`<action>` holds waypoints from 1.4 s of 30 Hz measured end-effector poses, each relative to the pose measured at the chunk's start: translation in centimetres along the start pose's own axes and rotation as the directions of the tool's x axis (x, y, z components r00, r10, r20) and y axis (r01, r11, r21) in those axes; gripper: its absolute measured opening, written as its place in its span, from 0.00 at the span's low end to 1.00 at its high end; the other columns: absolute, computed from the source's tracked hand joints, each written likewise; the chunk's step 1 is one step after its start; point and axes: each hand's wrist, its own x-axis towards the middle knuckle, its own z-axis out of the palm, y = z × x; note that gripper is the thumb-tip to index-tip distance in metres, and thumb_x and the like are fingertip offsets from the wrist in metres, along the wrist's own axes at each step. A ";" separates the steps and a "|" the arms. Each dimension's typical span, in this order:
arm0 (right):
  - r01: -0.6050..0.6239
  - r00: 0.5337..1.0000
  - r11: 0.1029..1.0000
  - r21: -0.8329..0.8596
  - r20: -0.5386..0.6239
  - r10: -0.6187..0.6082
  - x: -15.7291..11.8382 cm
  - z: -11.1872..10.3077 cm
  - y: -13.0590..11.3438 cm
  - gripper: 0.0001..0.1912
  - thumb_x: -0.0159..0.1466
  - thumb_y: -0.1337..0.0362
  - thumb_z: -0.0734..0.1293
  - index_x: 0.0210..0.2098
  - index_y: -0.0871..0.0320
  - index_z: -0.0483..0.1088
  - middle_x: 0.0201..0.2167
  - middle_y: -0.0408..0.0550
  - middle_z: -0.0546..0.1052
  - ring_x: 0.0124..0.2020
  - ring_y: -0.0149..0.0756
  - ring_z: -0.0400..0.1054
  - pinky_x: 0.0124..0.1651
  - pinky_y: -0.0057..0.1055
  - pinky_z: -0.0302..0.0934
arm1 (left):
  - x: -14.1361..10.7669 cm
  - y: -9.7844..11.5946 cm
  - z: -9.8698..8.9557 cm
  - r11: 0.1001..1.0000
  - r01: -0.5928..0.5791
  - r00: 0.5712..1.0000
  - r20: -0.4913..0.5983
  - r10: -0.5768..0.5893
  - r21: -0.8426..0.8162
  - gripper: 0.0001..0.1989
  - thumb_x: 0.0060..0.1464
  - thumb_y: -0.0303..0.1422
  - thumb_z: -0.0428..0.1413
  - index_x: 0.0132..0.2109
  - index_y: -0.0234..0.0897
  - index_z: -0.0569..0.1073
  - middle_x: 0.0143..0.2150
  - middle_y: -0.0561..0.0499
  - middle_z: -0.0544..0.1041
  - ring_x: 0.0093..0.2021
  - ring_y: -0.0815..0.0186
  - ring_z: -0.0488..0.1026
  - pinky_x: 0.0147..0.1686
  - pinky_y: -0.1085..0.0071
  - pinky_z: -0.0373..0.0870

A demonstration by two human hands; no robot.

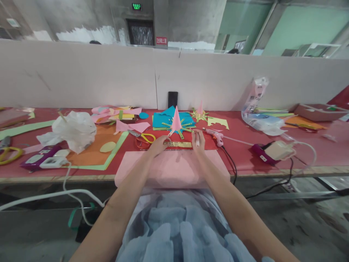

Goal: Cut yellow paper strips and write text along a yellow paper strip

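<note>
A pink paper cone (176, 119) stands upright at the middle of a ring of radiating green and blue strips (187, 125). My left hand (160, 143) is at the lower left of this piece, its fingertips by a strip end; its fingers are bent, and whether they grip it is unclear. On the right side my right hand (199, 140) has its fingers closed around a small white stick-like object (197, 143), beside another strip end. Below the cone, between both hands, lies a gold label (178, 144).
A pink glue gun (216, 137) with a black cord lies right of my right hand. Yellow-handled scissors (147, 138) lie at left. Behind are blue paper sheets (159, 119), a second cone piece (200, 112) and a black phone-like object (172, 99).
</note>
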 end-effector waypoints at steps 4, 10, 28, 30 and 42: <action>-0.008 1.000 0.995 0.101 -0.026 0.011 -0.2 0.3 -0.4 0.19 0.61 0.48 0.57 0.40 0.56 0.64 0.33 0.46 0.73 0.19 0.28 0.60 0.25 0.30 0.62 | 0.0 0.1 0.1 0.999 0.038 0.999 -0.002 -0.038 0.000 0.09 0.52 0.31 0.54 0.42 0.40 0.71 0.51 0.50 0.73 0.51 0.61 0.70 0.53 0.65 0.65; -0.110 0.981 0.977 0.184 0.179 0.076 -0.5 0.4 -1.3 0.26 0.58 0.41 0.58 0.34 0.58 0.71 0.25 0.46 0.73 0.21 0.32 0.66 0.25 0.30 0.63 | 0.0 0.1 0.0 0.999 0.045 0.999 -0.006 -0.045 0.000 0.07 0.52 0.32 0.53 0.40 0.41 0.71 0.49 0.51 0.74 0.50 0.61 0.71 0.52 0.65 0.65; -0.165 0.939 0.985 0.042 0.313 0.143 -0.5 0.8 -0.5 0.22 0.53 0.45 0.65 0.19 0.53 0.54 0.13 0.41 0.71 0.15 0.33 0.64 0.18 0.27 0.54 | 0.0 -0.2 0.1 0.999 0.032 0.999 -0.004 -0.032 0.000 0.10 0.53 0.30 0.52 0.43 0.41 0.71 0.51 0.51 0.73 0.51 0.61 0.70 0.54 0.65 0.64; -0.164 0.942 0.986 0.026 0.300 0.149 -0.5 0.8 -0.5 0.21 0.53 0.46 0.64 0.19 0.53 0.54 0.14 0.41 0.71 0.14 0.32 0.63 0.18 0.27 0.54 | 0.0 -0.2 0.1 0.999 0.033 0.999 0.000 -0.033 -0.005 0.10 0.53 0.30 0.52 0.43 0.41 0.71 0.51 0.51 0.73 0.52 0.61 0.70 0.54 0.65 0.64; -0.147 0.936 0.989 0.013 0.325 0.135 -0.5 0.8 -0.5 0.16 0.56 0.56 0.64 0.18 0.53 0.54 0.10 0.39 0.68 0.14 0.33 0.64 0.18 0.26 0.52 | 0.0 0.0 0.0 0.999 0.033 0.999 0.007 -0.033 -0.001 0.10 0.52 0.27 0.52 0.42 0.41 0.71 0.52 0.51 0.73 0.52 0.61 0.69 0.54 0.65 0.63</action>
